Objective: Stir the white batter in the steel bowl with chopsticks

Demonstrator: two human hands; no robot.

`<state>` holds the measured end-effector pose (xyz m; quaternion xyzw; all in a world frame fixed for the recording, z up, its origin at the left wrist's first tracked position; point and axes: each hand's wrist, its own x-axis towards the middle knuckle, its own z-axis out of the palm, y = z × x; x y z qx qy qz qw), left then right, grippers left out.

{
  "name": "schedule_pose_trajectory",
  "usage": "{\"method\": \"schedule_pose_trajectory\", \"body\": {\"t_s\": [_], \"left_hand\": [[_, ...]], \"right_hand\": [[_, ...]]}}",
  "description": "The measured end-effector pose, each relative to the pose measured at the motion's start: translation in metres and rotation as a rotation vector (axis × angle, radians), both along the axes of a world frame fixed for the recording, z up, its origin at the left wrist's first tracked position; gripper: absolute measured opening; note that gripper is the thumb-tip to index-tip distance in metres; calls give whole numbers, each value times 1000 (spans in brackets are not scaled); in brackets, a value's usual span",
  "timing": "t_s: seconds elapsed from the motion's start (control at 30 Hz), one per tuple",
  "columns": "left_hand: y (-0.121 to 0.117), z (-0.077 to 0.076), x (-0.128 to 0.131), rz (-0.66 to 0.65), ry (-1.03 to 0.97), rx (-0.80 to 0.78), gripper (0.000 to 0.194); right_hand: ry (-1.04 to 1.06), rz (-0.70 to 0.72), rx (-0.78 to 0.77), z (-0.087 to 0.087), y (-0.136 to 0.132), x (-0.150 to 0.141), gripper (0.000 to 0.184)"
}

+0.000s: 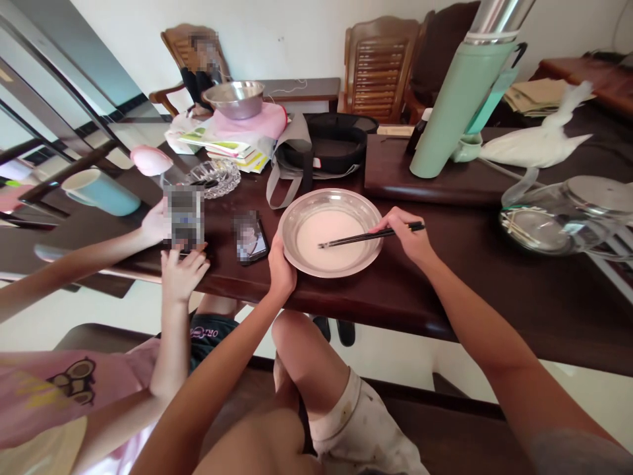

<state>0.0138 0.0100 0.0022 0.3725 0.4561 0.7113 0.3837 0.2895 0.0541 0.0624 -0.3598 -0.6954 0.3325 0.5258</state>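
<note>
A shallow metal bowl [297, 214] with white liquid in it sits near the front edge of the dark wooden table [475, 257]. My left hand [279, 267] grips the bowl's near left rim. My right hand [408, 232] is closed on a pair of black chopsticks [363, 237], and their tips rest in the white liquid. A phone [251, 239] lies just left of the bowl.
Another person in a pink shirt sits at my left, their hands [182, 267] on a second phone [184, 216]. Behind stand a green thermos [457, 109], a grey bag [326, 148], books, a steel bowl [233, 97], a glass ashtray [212, 177], a blue mug [99, 191]. A glass jar [558, 211] lies at right.
</note>
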Motion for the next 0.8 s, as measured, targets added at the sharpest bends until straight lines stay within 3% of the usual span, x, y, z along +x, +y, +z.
{"method": "schedule_pose_trajectory", "body": {"t_s": [0.1, 0.3, 0.4, 0.5, 0.67, 0.8], "left_hand": [[0, 1, 0, 12, 22, 7, 50], [1, 10, 5, 1, -75, -9, 45], [2, 11, 7, -41, -128, 5, 48], [3, 9, 7, -20, -116, 6, 49], [7, 2, 1, 74, -11, -19, 45], [8, 3, 0, 96, 2, -25, 44]], "right_hand": [[-78, -5, 53, 0, 0, 0, 40], [98, -68, 5, 0, 1, 1, 50], [-6, 25, -17, -1, -1, -3, 46], [-88, 13, 40, -2, -1, -2, 43], [109, -110, 19, -2, 6, 4, 53], [13, 36, -29, -3, 4, 0, 47]]}}
